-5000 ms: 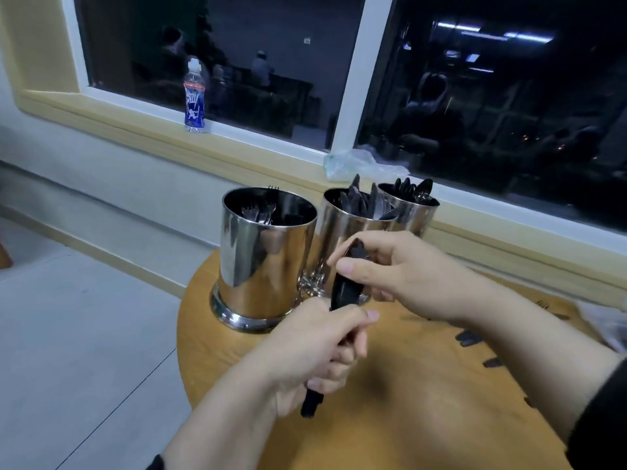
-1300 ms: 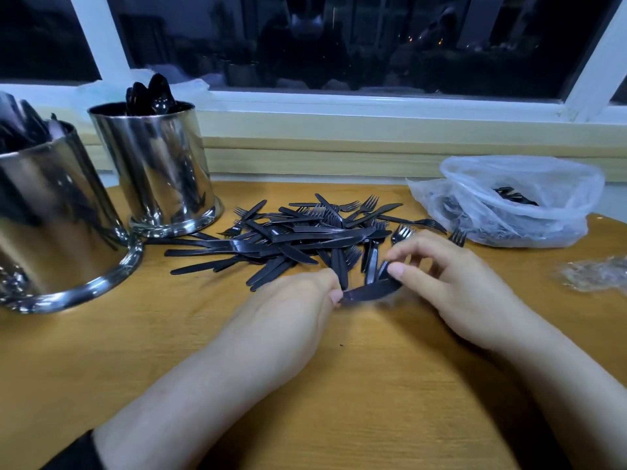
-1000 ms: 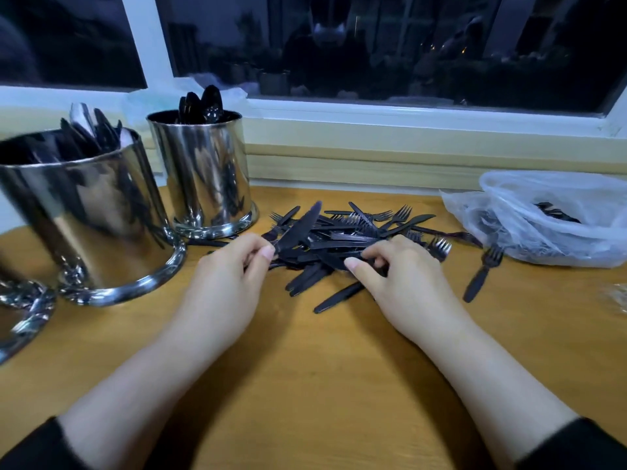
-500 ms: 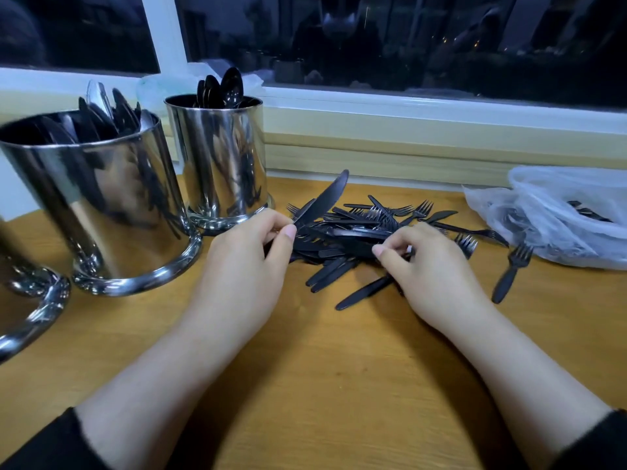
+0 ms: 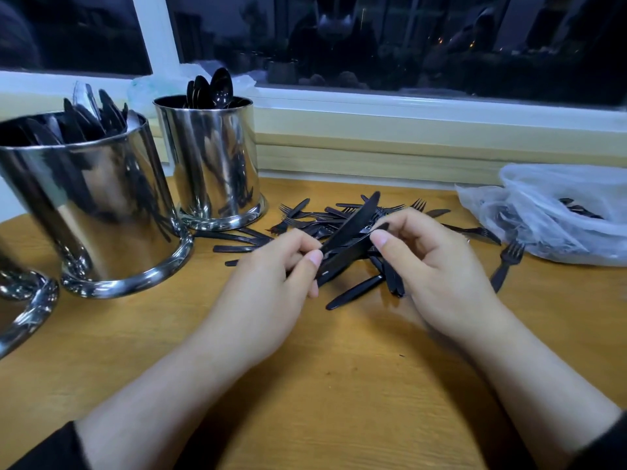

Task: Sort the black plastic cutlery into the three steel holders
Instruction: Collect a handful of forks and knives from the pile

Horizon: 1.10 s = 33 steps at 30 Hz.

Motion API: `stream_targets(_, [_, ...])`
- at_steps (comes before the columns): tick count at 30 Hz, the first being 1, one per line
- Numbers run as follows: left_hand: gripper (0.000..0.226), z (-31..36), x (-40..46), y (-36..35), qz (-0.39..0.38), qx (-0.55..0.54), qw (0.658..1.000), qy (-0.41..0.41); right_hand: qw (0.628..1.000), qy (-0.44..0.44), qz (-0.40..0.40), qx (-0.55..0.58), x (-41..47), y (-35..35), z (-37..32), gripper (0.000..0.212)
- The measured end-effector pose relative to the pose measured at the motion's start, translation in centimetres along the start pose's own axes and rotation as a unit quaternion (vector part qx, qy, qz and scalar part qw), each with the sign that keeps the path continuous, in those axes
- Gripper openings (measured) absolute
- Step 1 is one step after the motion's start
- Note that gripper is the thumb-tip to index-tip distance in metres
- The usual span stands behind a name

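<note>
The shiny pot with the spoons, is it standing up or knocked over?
Standing up. The spoon holder sits flat on its base on the table, with spoons poking out of its top.

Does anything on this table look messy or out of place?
Yes. A loose heap of black forks and knives sprawls across the wooden table, unsorted. One fork lies apart beside the crumpled plastic bag, which still holds a few pieces.

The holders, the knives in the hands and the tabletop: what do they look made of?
Holders: polished steel by the look, since they mirror the room sharply. Knives: thin black plastic, probably, with a dull sheen and no metal glint. Tabletop: wood or a wood-look laminate, light brown with fine grain lines and a smooth satin face; the view cannot settle which.
</note>
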<state>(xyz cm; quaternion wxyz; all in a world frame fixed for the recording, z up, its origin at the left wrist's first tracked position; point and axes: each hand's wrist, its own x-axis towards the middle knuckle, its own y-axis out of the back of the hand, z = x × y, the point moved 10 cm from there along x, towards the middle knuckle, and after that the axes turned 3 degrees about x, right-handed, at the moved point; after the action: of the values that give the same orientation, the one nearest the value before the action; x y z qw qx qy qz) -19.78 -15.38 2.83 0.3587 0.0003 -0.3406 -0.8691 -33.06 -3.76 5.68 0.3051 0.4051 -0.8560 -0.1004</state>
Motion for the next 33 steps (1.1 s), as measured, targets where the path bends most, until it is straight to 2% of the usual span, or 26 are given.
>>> stream_targets(3, [0.026, -0.5, 0.2, -1.4, -0.044, -0.011, 0.999, 0.009, 1.0, -0.015, 0.017, 0.003, 0.2, 0.2, 0.6, 0.011])
stream_targets(5, [0.027, -1.1, 0.2, -2.0, -0.064, -0.028, 0.997, 0.022, 0.997, -0.028, 0.076, -0.006, 0.5, 2.1, 1.6, 0.015])
stream_targets(7, [0.022, -1.4, 0.2, -2.4, -0.078, -0.036, 0.996, 0.028, 0.987, -0.053, 0.149, -0.044, 0.6, 4.8, 3.3, 0.021])
stream_targets(9, [0.022, -1.3, 0.4, -2.3, -0.067, -0.039, 0.997, 0.024, 0.976, -0.096, 0.164, -0.109, 0.9, 6.7, 5.4, 0.021])
stream_targets(12, [0.032, -0.8, 1.0, -1.8, -0.001, -0.053, 0.998, 0.029, 0.96, -0.156, 0.126, -0.197, 1.4, 7.7, 8.4, 0.014])
stream_targets(14, [0.033, -0.3, 1.2, -2.0, 0.025, -0.052, 0.998, 0.029, 0.956, -0.157, 0.097, -0.227, 1.8, 7.5, 9.2, 0.011])
stream_targets(18, [0.028, 0.2, 1.0, -2.6, 0.005, -0.018, 1.0, 0.02, 0.95, -0.159, 0.04, -0.265, 2.1, 6.0, 9.2, 0.019])
stream_targets(23, [0.026, 0.0, 1.0, -1.5, 0.031, -0.019, 0.999, 0.024, 0.934, -0.175, -0.004, -0.312, 2.0, 4.7, 9.3, 0.028])
stream_targets(29, [0.026, 0.1, 1.0, -1.8, 0.02, -0.027, 0.999, 0.024, 0.936, -0.171, -0.01, -0.308, 2.0, 4.5, 9.3, 0.017])
stream_targets(33, [0.032, 0.3, 0.9, -1.8, 0.02, -0.027, 0.999, 0.023, 0.934, -0.179, -0.023, -0.307, 1.9, 4.2, 9.7, 0.022])
